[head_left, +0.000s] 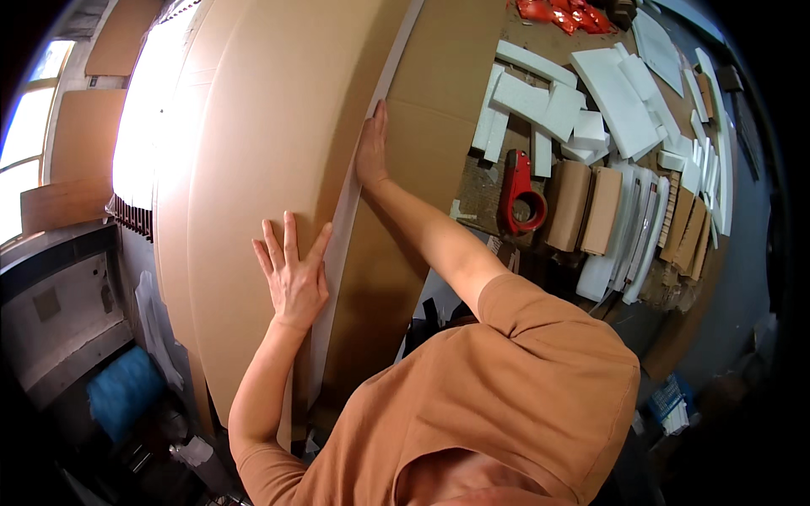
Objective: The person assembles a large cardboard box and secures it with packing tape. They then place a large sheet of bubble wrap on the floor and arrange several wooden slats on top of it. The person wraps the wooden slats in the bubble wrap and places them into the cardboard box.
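A large brown cardboard box (261, 126) lies before me, long and running away toward the far side. Along its right edge goes a pale strip (344, 215), which looks like tape or a foam edge. My left hand (297, 282) rests on the box's top near that edge, fingers spread. Farther off, my right hand (372, 148) presses against the strip's right side, its fingers stretched out and held close together. Neither hand grips anything. To the right of the strip a brown cardboard panel (443, 93) spreads out beneath my right forearm.
At the right, a work table holds white foam pieces (607, 93), a red tape dispenser (523, 194), folded cardboard pieces (582, 207) and clear-wrapped stacks (629, 228). Red plastic packets (565, 13) lie at the far edge. A blue bag (126, 392) sits low at left, below bright windows (25, 126).
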Demonstrator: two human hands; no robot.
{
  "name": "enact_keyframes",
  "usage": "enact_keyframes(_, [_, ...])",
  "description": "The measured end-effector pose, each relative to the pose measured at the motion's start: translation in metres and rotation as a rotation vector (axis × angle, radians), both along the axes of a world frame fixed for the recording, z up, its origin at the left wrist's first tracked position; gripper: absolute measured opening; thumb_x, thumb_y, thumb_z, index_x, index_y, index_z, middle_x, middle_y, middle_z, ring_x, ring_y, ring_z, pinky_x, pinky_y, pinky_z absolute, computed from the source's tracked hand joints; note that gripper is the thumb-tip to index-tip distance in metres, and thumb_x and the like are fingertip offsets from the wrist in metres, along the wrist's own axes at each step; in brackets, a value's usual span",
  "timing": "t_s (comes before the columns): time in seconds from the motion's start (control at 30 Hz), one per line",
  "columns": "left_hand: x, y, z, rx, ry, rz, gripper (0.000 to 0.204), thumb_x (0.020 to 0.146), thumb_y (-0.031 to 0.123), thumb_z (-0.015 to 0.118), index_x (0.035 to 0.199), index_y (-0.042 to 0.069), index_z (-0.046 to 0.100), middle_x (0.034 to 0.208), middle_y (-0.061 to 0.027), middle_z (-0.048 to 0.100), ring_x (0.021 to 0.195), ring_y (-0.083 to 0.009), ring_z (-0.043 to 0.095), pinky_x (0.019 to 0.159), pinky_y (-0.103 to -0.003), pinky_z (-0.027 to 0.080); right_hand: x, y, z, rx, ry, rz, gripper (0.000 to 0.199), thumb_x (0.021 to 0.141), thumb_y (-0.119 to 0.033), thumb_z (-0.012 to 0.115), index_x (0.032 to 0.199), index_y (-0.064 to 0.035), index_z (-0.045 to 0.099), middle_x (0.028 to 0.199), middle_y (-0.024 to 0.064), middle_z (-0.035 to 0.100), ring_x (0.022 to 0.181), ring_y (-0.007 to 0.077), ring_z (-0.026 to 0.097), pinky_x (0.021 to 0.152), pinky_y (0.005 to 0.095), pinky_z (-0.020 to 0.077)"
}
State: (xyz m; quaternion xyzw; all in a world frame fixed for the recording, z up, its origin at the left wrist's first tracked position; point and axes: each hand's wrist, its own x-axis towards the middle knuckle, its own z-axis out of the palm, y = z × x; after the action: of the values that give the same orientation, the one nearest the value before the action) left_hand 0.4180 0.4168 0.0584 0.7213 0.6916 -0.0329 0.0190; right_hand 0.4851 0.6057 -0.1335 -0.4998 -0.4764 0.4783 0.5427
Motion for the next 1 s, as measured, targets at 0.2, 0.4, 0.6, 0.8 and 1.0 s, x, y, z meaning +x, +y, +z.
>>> enact_keyframes(0.2, [-0.002,-0.003,0.001,-0.003,-0.011,0.021,0.063,0.074,0.002,0.060,0.131,0.027,0.050,0.150,-0.0180,0.017,0.137,-0.0468,0.011,0.108,-0.062,0.012,0.083,-0.023,0.018,0.214,-0.557,0.322,0.066,0.091,-0.024,0.049,0.141,0.0058,0.019,0.146,0.0283,0.020,0.135,0.0405,0.022,0.109,0.0479,0.0180])
enact_keyframes(0.4, [0.002,-0.001,0.004,-0.006,-0.005,0.015,0.060,0.076,0.003,0.060,0.130,0.028,0.051,0.151,-0.0153,0.016,0.136,-0.0475,0.011,0.107,-0.064,0.014,0.150,-0.087,-0.032,0.038,-0.482,-0.116,0.075,0.087,-0.026,0.055,0.142,0.0057,0.015,0.146,0.0276,0.022,0.136,0.0387,0.022,0.110,0.0493,0.0138])
enact_keyframes(0.6, [0.000,-0.003,0.001,0.011,-0.010,0.017,0.059,0.076,0.002,0.060,0.130,0.027,0.051,0.151,-0.0155,0.016,0.136,-0.0476,0.011,0.107,-0.064,0.014,0.140,-0.088,-0.024,-0.155,-0.278,-0.119,0.079,0.087,-0.031,0.055,0.144,0.0040,0.012,0.148,0.0243,0.020,0.139,0.0350,0.016,0.111,0.0488,0.0071])
enact_keyframes(0.8, [0.001,-0.004,0.004,0.004,-0.035,0.023,0.060,0.075,0.003,0.062,0.129,0.025,0.053,0.150,-0.0171,0.017,0.136,-0.0468,0.011,0.108,-0.063,0.013,0.138,-0.092,-0.005,-0.230,-0.355,-0.124,0.079,0.087,-0.032,0.054,0.145,0.0010,0.011,0.150,0.0199,0.019,0.141,0.0319,0.012,0.111,0.0498,0.0019])
enact_keyframes(1.0, [0.000,-0.003,0.006,-0.002,-0.050,0.029,0.061,0.074,0.003,0.063,0.129,0.025,0.053,0.150,-0.0168,0.017,0.136,-0.0467,0.011,0.108,-0.062,0.012,0.137,-0.095,0.022,-0.221,-0.074,-0.106,0.081,0.086,-0.026,0.057,0.146,-0.0001,0.010,0.149,0.0205,0.021,0.138,0.0316,0.020,0.111,0.0421,0.0136])
